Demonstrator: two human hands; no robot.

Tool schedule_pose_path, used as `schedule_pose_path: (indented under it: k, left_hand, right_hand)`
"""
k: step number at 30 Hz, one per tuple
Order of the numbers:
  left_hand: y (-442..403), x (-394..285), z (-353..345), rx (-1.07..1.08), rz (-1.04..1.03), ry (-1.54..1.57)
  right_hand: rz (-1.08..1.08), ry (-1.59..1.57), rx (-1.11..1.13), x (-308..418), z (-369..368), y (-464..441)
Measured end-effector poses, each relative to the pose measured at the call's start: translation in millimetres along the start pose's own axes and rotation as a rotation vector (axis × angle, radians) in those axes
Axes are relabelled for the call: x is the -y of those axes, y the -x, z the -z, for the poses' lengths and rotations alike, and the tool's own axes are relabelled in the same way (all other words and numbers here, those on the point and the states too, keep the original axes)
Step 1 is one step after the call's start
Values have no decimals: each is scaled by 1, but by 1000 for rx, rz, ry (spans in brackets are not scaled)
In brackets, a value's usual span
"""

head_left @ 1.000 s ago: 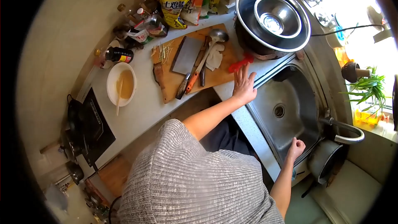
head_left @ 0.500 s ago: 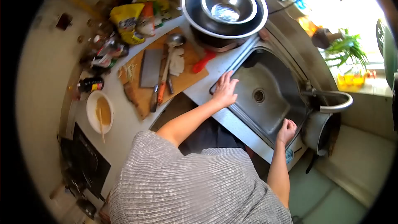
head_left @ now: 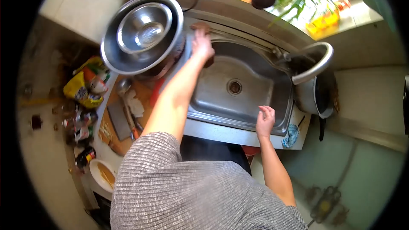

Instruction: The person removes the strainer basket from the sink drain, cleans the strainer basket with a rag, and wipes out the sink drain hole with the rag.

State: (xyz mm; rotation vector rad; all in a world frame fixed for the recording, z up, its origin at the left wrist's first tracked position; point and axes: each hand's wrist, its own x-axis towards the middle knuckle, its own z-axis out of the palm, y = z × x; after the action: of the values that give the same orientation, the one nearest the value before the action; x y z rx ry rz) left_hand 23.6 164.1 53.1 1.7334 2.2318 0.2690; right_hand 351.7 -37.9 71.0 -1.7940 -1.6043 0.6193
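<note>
Two nested round silver-metal bowls (head_left: 111,44): on the bench (head_left: 221,132), beside the grey steel sink's (head_left: 221,70) left edge.
Left hand (head_left: 203,47): fingers over a brown, cloth-like piece (head_left: 201,26); grip cannot be told.
Brown piece: sink's far-left corner; probably light, soft, best pinched by a fold.
Right hand (head_left: 265,121): fingers half-curled, nothing visible held, near the sink's front edge.

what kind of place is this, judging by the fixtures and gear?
A kitchen, probably a home one: a steel sink set in the counter, a cutting board with a cleaver on it.
</note>
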Motion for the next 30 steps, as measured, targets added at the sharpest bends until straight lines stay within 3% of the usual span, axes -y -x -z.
schedule_pose_path:
  k: [4, 8, 9, 12, 13, 14, 16, 18, 21, 23, 27, 29, 30]
  left_hand:
    - [-33, 9, -4, 153, 62, -308]
    - [-40, 21, -4, -148, -40, -102]
    - [-35, 17, 1, -389, -158, -33]
    - [3, -11, 29, -483, -308, 374]
    - [21, -19, 28, -422, -375, 702]
    - [39, -23, 15, -94, -217, 1232]
    - [87, -43, 16, 317, 49, 1611]
    - [119, -51, -5, 504, 166, 1840]
    - [157, -67, -18, 656, 233, 1918]
    - [172, -72, -27, 650, 251, 1869]
    - [191, -85, -39, 659, 303, 1633]
    - [196, -102, -29, 695, 397, 1435]
    - [196, -102, -34, 751, 343, 1410]
  right_hand:
    - [-51, -58, 26, 9, 11, 6]
    - [-103, -99, 47, 14, 18, 11]
    - [-117, -120, 56, 14, 17, 11]
    - [-83, -122, 55, 13, 10, 10]
    - [-107, -189, 60, 18, 6, 8]
    - [-134, -250, 64, 25, 2, 5]
    - [-186, -361, 75, 31, -6, -5]
    - [-231, -532, 125, 26, -20, -17]
    - [-431, -884, 211, 59, -10, -31]
    - [-510, -1050, 286, 57, -12, -35]
    - [-336, -682, 199, 24, -22, -27]
    - [-369, -651, 177, 17, -23, -23]
    - [-386, -637, 165, 16, -22, -22]
